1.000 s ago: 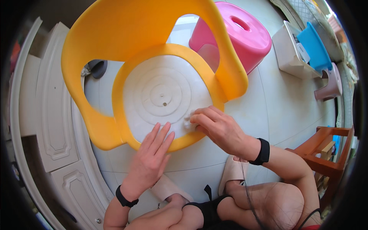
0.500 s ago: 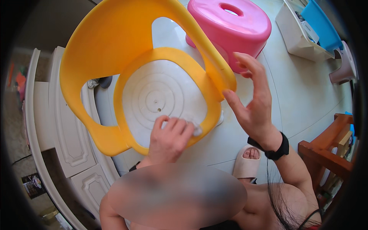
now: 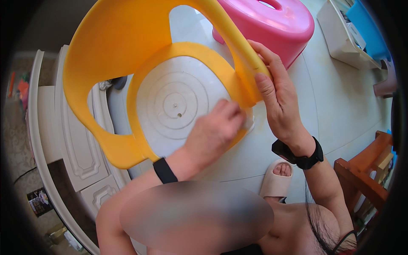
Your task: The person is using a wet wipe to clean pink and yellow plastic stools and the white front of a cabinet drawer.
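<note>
A yellow plastic chair (image 3: 114, 55) with armrests and a white ringed seat (image 3: 163, 91) stands before me. My left hand (image 3: 219, 131) is closed and blurred by motion at the seat's near right edge. A small whitish wad (image 3: 248, 122), soft-looking like a wipe, shows past its fingers; most of it is hidden. My right hand (image 3: 284, 95) grips the end of the right armrest (image 3: 246, 63), thumb on the near side and fingers over the outer side. Both wrists wear black bands.
Behind the chair is a pink stool (image 3: 272, 23). A white bin (image 3: 340, 49) with a blue lid stands at the far right, a brown wooden frame (image 3: 361, 174) at the near right. Pale cabinets (image 3: 83, 140) line the left. My slippered foot (image 3: 276, 178) is on the tiles.
My left hand has slid right and away from me across the seat to its right edge. My right hand, open beside the armrest before, has closed on it.
</note>
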A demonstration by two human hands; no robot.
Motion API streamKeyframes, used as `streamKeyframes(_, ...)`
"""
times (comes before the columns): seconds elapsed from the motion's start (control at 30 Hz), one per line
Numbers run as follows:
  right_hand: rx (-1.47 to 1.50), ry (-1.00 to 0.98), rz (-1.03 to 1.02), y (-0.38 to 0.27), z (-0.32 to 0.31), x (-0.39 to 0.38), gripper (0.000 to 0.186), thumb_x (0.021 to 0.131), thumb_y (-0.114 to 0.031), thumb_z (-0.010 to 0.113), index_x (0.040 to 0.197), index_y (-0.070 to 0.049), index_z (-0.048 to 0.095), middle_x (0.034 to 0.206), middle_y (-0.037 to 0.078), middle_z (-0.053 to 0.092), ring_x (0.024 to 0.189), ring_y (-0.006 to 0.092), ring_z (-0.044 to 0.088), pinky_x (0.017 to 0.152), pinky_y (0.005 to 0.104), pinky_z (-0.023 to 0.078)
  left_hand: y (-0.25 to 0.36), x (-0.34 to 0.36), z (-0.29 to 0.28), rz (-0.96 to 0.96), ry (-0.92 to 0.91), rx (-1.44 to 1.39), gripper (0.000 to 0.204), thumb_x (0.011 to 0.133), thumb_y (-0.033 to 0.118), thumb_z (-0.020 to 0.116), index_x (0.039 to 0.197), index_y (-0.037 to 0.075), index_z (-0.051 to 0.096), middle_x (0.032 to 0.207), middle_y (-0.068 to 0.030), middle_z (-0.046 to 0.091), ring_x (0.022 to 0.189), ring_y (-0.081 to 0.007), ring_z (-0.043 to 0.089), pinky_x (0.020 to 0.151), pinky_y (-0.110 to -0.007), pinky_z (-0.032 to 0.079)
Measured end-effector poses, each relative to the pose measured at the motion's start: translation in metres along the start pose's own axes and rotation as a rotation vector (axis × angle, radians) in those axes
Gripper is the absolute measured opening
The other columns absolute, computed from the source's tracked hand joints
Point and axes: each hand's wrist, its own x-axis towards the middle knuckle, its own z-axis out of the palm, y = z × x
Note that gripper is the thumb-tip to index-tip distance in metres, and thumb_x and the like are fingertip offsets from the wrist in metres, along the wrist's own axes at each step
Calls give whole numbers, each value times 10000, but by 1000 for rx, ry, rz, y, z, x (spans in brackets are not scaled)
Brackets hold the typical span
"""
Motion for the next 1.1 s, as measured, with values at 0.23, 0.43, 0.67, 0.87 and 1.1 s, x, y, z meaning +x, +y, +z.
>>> streamKeyframes(0.23, 14, -14, -51, -5, 11, 0, 374, 1016, -135, 443, 1369, -11, 442, 1318, 142, 520, 1194, 247, 520, 1014, 317, 400, -33, 38, 6, -136, 194, 25, 126, 776, 33, 664, 902, 27, 658, 873, -91, 562, 834, -262, 604, 697, -363, 531)
streamKeyframes(0.43, -47, 97, -53, -6, 11, -7, 368, 1027, -155, 427, 1367, -18, 445, 1273, 120, 545, 1165, 209, 528, 993, 311, 417, -4, 16, 17, -9, 168, -120, 93, 779, 31, 656, 870, 36, 668, 900, -81, 588, 911, -256, 584, 712, -360, 533)
streamKeyframes(0.67, 0, 59, -5, -12, 17, -2, 353, 1029, -155, 421, 1355, -26, 456, 1249, 110, 556, 1139, 196, 542, 973, 300, 425, -38, 42, 9, -161, 298, -76, 62, 764, 21, 672, 812, 3, 638, 830, -112, 587, 788, -300, 607, 687, -377, 512)
streamKeyframes(0.87, -4, 62, 27, -13, 16, -12, 381, 1035, -188, 405, 1385, -37, 421, 1299, 101, 531, 1185, 181, 511, 1020, 296, 388, -11, 7, 14, 62, 203, -84, 131, 754, 12, 653, 884, 24, 641, 898, -73, 584, 888, -246, 592, 698, -351, 536)
streamKeyframes(1.1, 13, 34, 27, -18, 18, -9, 353, 1022, -123, 424, 1358, -17, 438, 1335, 126, 513, 1218, 222, 500, 1029, 314, 385, -40, 25, -7, 264, 55, 264, 178, 753, 9, 617, 930, 21, 630, 935, -62, 555, 921, -228, 567, 693, -306, 562)
